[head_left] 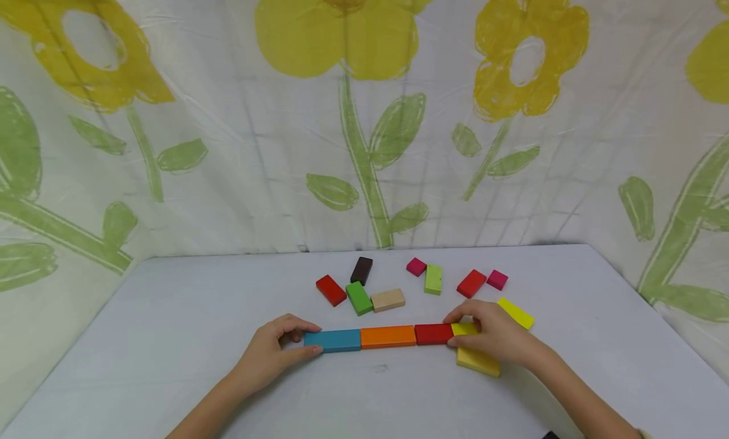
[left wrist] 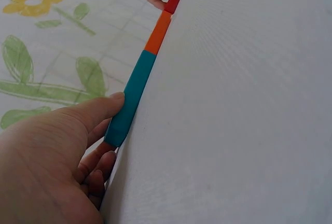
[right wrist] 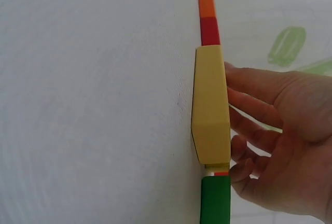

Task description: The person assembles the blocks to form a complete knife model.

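Note:
A straight row of blocks lies on the table: a blue block [head_left: 333,341], an orange block [head_left: 388,336], a red block [head_left: 433,334] and a bright yellow block [head_left: 464,329]. My left hand [head_left: 270,350] pinches the blue block's outer end between thumb and fingers; the left wrist view shows this grip too. Thumb and forefinger of my right hand [head_left: 492,331] straddle the bright yellow block, their tips reaching its joint with the red one. Part of that block is hidden by the hand. In front of it lies a pale yellow block [right wrist: 211,102], turned at an angle.
Behind the row lie a red block [head_left: 331,290], a dark brown block [head_left: 361,271], a green block [head_left: 359,298], a wooden block [head_left: 388,300], a lime block [head_left: 433,279], another red block [head_left: 471,283], pink blocks [head_left: 497,279] and another yellow block [head_left: 516,313]. A flowered curtain [head_left: 256,173] hangs behind.

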A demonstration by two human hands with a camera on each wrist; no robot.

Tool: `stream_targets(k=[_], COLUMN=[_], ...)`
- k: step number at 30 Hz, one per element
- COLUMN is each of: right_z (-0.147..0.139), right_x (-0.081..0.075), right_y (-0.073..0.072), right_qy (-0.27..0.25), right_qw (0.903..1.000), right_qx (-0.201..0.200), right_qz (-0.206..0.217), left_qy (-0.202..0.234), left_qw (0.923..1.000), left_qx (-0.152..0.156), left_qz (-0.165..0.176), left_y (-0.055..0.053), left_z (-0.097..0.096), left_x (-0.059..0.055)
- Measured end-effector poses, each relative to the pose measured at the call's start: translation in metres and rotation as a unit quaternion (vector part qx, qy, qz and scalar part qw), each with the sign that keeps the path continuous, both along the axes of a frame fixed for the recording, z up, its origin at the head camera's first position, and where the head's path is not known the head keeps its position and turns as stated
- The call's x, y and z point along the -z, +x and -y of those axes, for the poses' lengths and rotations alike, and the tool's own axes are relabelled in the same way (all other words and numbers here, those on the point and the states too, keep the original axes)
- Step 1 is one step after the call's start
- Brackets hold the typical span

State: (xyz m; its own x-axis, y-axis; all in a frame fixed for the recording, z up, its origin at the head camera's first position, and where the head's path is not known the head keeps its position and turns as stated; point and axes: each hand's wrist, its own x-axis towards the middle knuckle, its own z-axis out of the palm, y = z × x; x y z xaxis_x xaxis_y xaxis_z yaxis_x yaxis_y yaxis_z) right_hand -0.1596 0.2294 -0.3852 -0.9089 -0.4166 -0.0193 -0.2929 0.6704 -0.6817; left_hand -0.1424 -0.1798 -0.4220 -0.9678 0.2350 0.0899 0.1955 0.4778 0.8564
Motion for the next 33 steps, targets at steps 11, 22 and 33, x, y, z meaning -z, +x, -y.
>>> stream_targets(k=[11, 22, 33], right_z=[0.002, 0.002, -0.003], right_x=[0.000, 0.000, -0.002], right_y=[-0.002, -0.003, -0.001], right_qy=[-0.004, -0.002, -0.018], right_qw=[1.0000, 1.0000, 0.9997], right_qx=[0.002, -0.005, -0.016], right_qz=[0.002, 0.003, -0.004], left_qy=[-0.009, -0.001, -0.032], left_qw=[0.9999, 0.9999, 0.9990], left_qx=[-0.006, 0.001, 0.013], left_qz=[0.005, 0.011, 0.028], left_y=[-0.001, -0.001, -0.001], left_z=[0.000, 0.000, -0.013], left_x=[-0.002, -0.004, -0.010])
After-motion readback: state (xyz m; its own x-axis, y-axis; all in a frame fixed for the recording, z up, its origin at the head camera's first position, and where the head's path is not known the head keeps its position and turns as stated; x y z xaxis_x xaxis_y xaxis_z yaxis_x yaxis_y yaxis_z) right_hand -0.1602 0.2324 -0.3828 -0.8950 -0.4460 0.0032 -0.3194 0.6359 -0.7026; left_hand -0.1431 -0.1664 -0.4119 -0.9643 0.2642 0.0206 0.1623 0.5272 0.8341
